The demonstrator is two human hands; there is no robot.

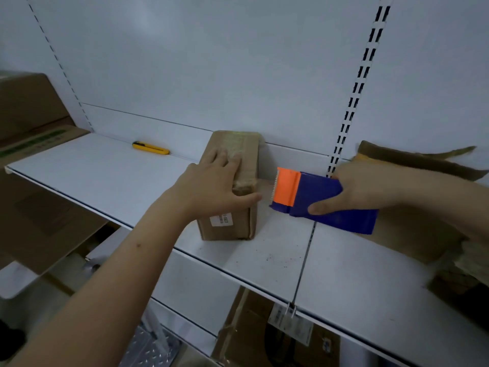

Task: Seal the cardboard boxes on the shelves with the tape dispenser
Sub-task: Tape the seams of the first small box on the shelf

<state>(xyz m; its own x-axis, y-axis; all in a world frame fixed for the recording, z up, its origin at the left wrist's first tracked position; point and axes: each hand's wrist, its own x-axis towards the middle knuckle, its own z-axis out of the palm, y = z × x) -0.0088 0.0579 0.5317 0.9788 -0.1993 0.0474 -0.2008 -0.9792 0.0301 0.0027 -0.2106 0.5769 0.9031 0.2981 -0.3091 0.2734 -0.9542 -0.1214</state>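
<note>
A small brown cardboard box (239, 144) stands on the white shelf (105, 176), with tape along its top. My left hand (211, 184) rests flat on the box's top, fingers straight and thumb down its right side. My right hand (370, 189) grips a blue tape dispenser (320, 197) with an orange toothed head, held just right of the box. A short strip of tape seems to run from the dispenser's head to the box's side.
A yellow utility knife (150, 148) lies at the back of the shelf, left of the box. An opened cardboard box (412, 160) sits at the right behind my right hand. More cartons stand at the far left (31, 115) and on the lower shelf (254, 335).
</note>
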